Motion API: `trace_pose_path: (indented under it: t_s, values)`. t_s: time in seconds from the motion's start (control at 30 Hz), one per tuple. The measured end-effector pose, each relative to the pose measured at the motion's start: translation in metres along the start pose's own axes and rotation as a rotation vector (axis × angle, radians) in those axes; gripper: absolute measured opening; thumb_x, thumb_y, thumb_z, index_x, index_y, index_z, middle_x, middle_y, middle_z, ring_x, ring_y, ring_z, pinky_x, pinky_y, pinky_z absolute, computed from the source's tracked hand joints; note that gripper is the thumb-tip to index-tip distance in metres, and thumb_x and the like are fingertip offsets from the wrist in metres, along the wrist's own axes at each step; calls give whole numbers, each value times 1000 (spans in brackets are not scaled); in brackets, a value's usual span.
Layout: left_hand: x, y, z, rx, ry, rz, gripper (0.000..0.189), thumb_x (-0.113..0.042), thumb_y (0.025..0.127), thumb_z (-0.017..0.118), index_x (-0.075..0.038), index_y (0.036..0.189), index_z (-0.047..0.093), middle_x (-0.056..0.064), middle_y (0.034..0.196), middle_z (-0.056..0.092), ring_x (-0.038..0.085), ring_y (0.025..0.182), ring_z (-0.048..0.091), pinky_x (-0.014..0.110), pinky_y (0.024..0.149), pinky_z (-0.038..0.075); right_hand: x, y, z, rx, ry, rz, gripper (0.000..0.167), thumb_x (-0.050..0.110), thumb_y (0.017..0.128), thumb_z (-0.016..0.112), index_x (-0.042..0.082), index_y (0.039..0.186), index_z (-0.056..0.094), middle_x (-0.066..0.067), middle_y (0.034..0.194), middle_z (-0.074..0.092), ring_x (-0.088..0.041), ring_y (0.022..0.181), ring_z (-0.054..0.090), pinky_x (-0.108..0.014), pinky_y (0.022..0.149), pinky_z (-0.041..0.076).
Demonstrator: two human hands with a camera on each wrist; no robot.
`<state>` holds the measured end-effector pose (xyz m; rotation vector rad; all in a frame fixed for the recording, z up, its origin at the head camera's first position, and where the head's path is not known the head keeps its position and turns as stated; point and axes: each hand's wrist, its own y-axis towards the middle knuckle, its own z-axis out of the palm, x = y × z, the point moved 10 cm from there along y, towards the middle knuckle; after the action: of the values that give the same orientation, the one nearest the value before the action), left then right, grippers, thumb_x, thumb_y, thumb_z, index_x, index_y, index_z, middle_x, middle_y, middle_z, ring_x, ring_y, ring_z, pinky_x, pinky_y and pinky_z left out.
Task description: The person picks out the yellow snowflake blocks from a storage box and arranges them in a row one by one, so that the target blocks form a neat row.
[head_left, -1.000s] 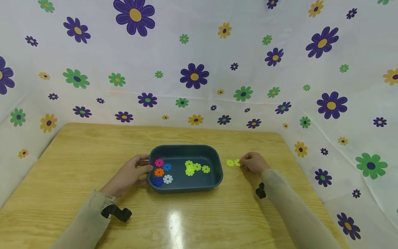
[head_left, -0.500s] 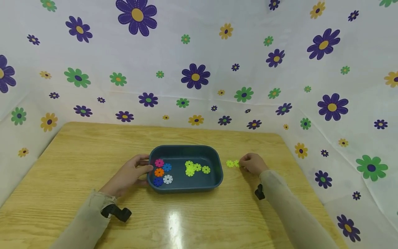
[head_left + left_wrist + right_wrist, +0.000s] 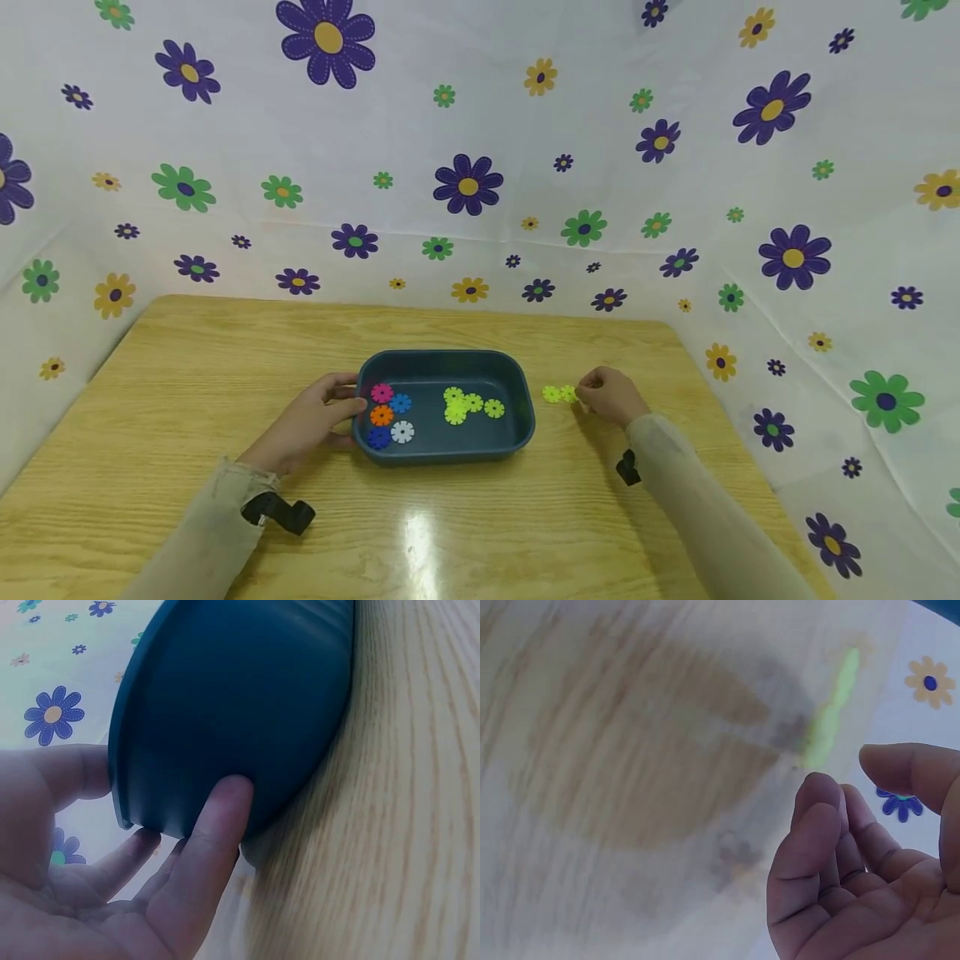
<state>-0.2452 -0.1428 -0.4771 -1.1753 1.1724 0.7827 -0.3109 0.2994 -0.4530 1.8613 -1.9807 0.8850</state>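
Yellow discs [image 3: 552, 394] | by tips of right fingers [image 3: 802, 862], half-curled, hold unclear | left fingers [image 3: 225, 806] pinch tray [image 3: 442, 457]

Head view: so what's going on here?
A person's left hand holds the left end of a dark blue tub. The right hand is right at two yellow-green discs on the table, thumb and fingers apart. Inside the tub, more yellow-green discs lie right of centre, with five other-coloured discs at the left.

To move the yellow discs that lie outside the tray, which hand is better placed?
Right, probably. The right hand is close beside these yellow discs; the left hand holds the tray at its opposite end and would have to reach across.
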Motion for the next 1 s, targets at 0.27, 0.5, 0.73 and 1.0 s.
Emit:
trace_pose_path:
  t_s: [0.27, 0.5, 0.73, 1.0]
  values:
    - [0, 0, 0, 7, 2, 7, 64, -21, 105, 61, -3, 158, 30, 27, 154, 38, 39, 124, 57, 44, 88, 62, 33, -19, -8, -18, 27, -61, 33, 29, 103, 62, 4, 124, 64, -17, 115, 68, -28, 91, 69, -38, 76, 58]
    - [2, 1, 1, 2, 14, 9, 65, -23, 105, 62, -4, 159, 31, 27, 154, 38, 39, 125, 57, 44, 88, 62, 85, -36, 5, -14, 83, -194, 31, 30, 101, 66, 7, 121, 67, -11, 104, 70, -36, 91, 70, -36, 73, 58]
    - [2, 0, -1, -3, 22, 13, 64, -22, 105, 61, -4, 158, 31, 27, 154, 39, 38, 124, 58, 44, 87, 63, 133, -47, 33, 38, 142, -277, 22, 22, 99, 71, 9, 116, 69, -6, 98, 68, -27, 85, 66, -38, 72, 62]
    - [-1, -2, 0, -1, 14, 15, 64, -22, 105, 62, -3, 158, 31, 27, 153, 39, 40, 126, 57, 45, 88, 62, 160, -41, 76, 131, 34, -320, 28, 21, 98, 73, 5, 120, 68, -3, 95, 68, -17, 78, 65, -30, 70, 58]
